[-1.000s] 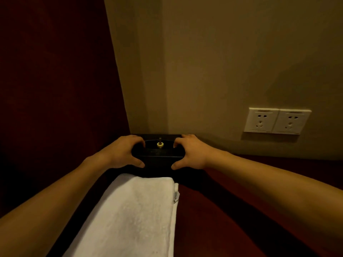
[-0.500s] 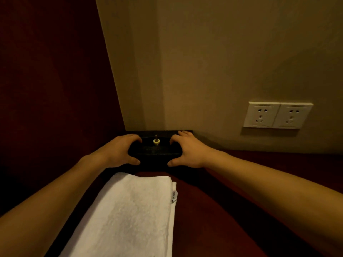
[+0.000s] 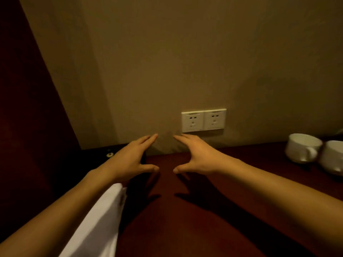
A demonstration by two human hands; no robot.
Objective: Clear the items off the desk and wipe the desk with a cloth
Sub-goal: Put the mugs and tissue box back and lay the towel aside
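A black tray [image 3: 96,154] with a small yellow-tipped knob sits in the desk's back left corner, partly hidden behind my left hand [image 3: 130,160]. That hand hovers with straight spread fingers and holds nothing. My right hand [image 3: 196,156] hovers beside it over the dark red desk [image 3: 185,229], fingers straight, thumb out, empty. A folded white cloth [image 3: 96,225] lies on the desk under my left forearm. Two white cups [image 3: 304,148] stand at the far right near the wall.
A double white wall socket [image 3: 203,120] is set in the beige wall just above the desk. A dark red panel [image 3: 27,117] closes off the left side. The second cup [image 3: 332,157] touches the right frame edge.
Both hands let go of the black tray and moved right with fingers spread. The view swung right, bringing the cups into sight.
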